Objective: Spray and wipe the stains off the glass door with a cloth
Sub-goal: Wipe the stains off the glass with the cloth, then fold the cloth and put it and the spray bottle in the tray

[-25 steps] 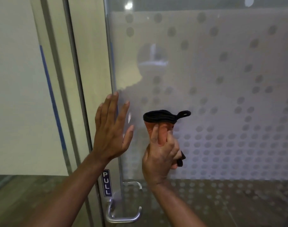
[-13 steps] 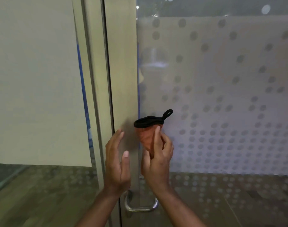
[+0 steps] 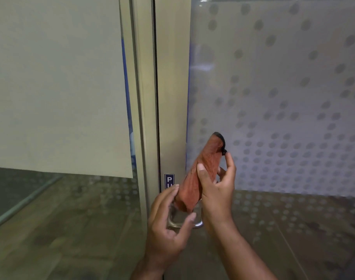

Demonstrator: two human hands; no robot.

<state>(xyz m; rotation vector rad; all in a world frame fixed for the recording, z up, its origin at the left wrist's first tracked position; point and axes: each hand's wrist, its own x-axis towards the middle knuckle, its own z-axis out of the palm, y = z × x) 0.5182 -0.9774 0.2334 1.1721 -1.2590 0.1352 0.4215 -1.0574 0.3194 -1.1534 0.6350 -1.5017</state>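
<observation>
Both hands hover off the glass door [image 3: 273,98] at lower centre, my right hand [image 3: 217,190] pinching the orange cloth [image 3: 201,170] in its fingers, my left hand [image 3: 168,219] loosely cupped just beneath, so I judge wiping is left to do.

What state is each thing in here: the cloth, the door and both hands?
cloth: bunched long, held tilted in front of the glass.
right hand: pinches the cloth's middle.
left hand: fingers loosely curved, touches the cloth's lower end.
glass door: looks shut against its frame.
door handle: mostly hidden behind the hands.
</observation>
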